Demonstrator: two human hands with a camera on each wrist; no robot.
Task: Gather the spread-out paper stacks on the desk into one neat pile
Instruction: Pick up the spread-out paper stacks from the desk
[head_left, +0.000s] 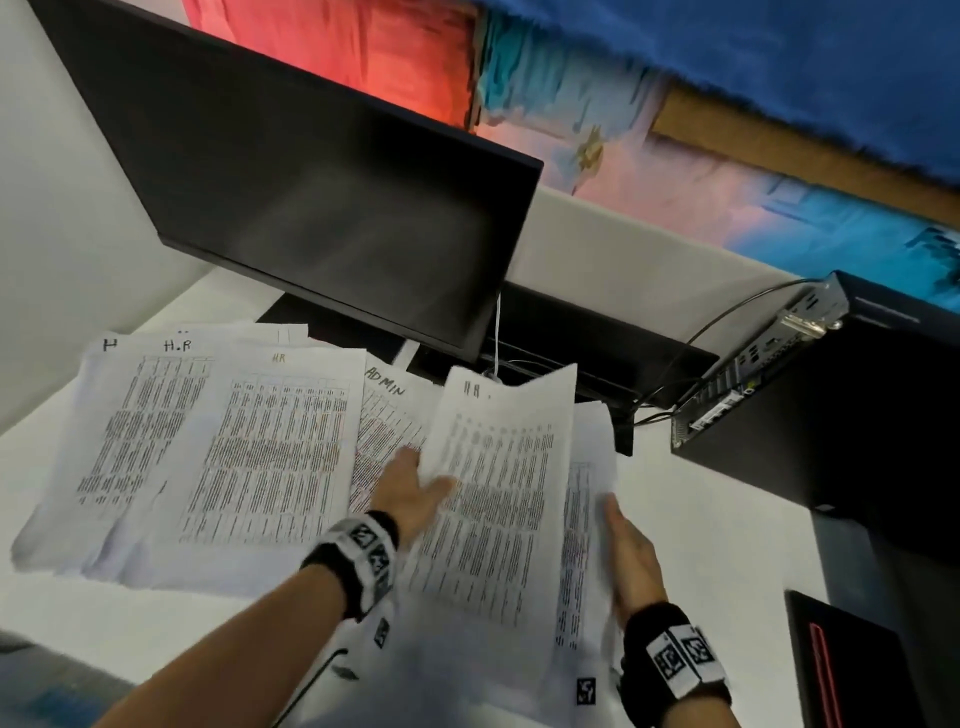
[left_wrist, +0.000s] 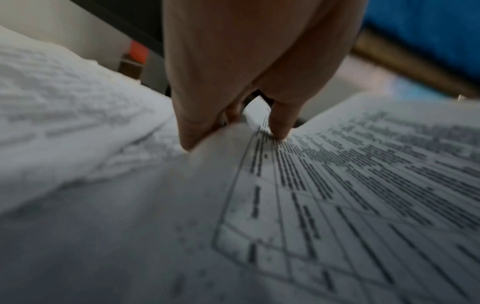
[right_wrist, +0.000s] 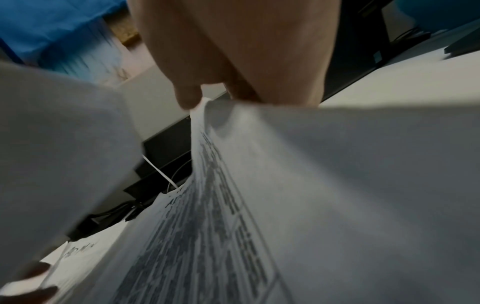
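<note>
Monitor (head_left: 332, 208) hangs low over the desk (head_left: 727, 545), its lower edge just behind the papers' far ends. Black PC (head_left: 831, 415) w/ cables (head_left: 727, 322) stands to the right, near the sheets; dark item w/ red stripe (head_left: 841, 670) at near right corner.

Papers: white sheets, dense printed tables, handwritten "HR"/"ADMIN" at top. Fanned stack (head_left: 218, 452) lies overlapped on desk's left half. Raised sheet (head_left: 498, 493) is lifted, top edge curling. Left hand (head_left: 410, 493) pinches its left edge, thumb on top, fingers under. Right hand (head_left: 631, 556) grips right-side sheets (head_left: 587, 499) by their edge, thumb (right_wrist: 187, 96) on the paper.

Bare desk right of the sheets up to the PC; left stack's edge sits near desk's left side.
</note>
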